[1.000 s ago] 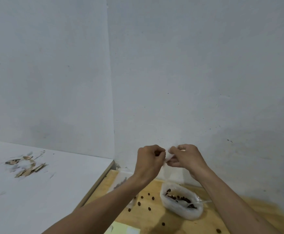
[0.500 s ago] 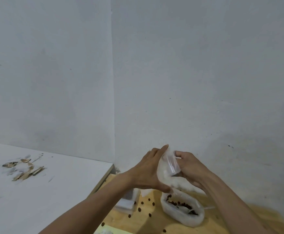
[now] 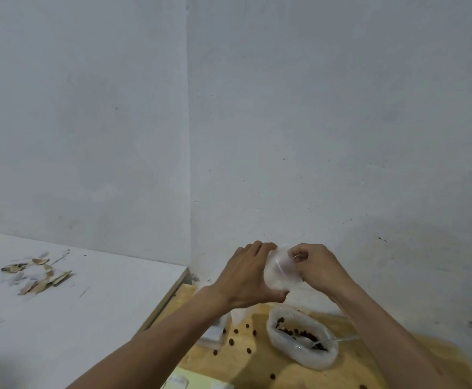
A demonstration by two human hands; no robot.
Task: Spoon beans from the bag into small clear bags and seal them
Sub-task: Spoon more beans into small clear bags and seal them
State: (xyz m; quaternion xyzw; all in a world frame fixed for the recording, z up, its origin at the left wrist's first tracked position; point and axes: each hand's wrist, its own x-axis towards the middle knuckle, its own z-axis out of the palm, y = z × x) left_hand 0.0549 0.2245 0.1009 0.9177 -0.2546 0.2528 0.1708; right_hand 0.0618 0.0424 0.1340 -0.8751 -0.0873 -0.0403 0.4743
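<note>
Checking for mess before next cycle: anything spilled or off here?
Yes. Loose beans lie scattered on the wooden table left of and in front of the open bean bag. Flaky debris also litters the white surface.

Small clear plastic bag now spread wider between both hands, left hand cupping its side, right hand fingers curled, pinching its top edge
</note>
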